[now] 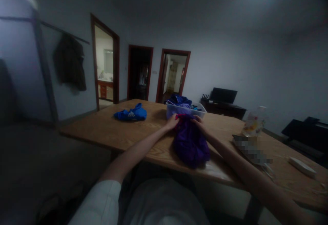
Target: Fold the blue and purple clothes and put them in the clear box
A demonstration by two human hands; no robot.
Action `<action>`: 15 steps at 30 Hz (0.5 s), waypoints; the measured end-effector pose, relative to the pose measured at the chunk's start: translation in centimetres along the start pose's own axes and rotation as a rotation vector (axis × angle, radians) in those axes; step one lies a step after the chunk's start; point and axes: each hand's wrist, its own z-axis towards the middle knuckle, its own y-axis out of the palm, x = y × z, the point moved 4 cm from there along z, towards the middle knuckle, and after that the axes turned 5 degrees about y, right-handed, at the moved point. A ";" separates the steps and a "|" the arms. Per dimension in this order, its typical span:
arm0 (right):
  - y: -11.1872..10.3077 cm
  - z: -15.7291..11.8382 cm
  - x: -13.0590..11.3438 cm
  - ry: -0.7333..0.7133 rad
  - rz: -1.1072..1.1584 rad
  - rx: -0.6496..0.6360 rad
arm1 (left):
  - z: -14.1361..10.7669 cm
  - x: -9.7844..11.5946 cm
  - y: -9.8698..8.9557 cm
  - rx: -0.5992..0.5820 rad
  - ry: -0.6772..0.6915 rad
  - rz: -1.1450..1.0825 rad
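A purple cloth piece (191, 146) with a pinkish-red part at its top hangs bunched over the near edge of the table; whether it is a bag or a garment I cannot tell. My left hand (173, 122) grips its top left, fingers closed on the fabric. On the top right, my right hand (198, 122) is closed on the same cloth. Just behind both hands stands a clear plastic bin (202, 112) heaped with dark blue and purple fabric (179, 100). To the left lies a crumpled blue cloth item (132, 113) with a white mark.
Everything rests on a wooden table (148, 143). On its right side are a clear bottle-like container (255, 121) with a coloured pattern, a flat grey packet (251, 150) and a white oblong object (302, 167). Beyond stands a cabinet with a dark screen (223, 95).
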 end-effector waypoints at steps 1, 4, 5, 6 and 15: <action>-0.1 -0.1 -0.2 0.005 0.034 -0.005 | 0.0 0.0 -0.1 0.004 -0.003 0.014; -0.3 -0.2 -0.7 0.036 0.118 -0.010 | 0.2 -0.2 -0.2 0.008 -0.020 0.059; -0.3 -0.3 -0.8 0.049 0.141 -0.027 | 0.2 -0.3 -0.2 0.010 -0.028 0.075; -0.3 -0.3 -1.0 0.058 0.157 -0.045 | 0.3 -0.4 -0.2 0.015 -0.038 0.092; -0.5 -0.3 -1.1 -0.343 -0.503 0.037 | -0.5 0.6 -1.4 0.054 -0.083 0.320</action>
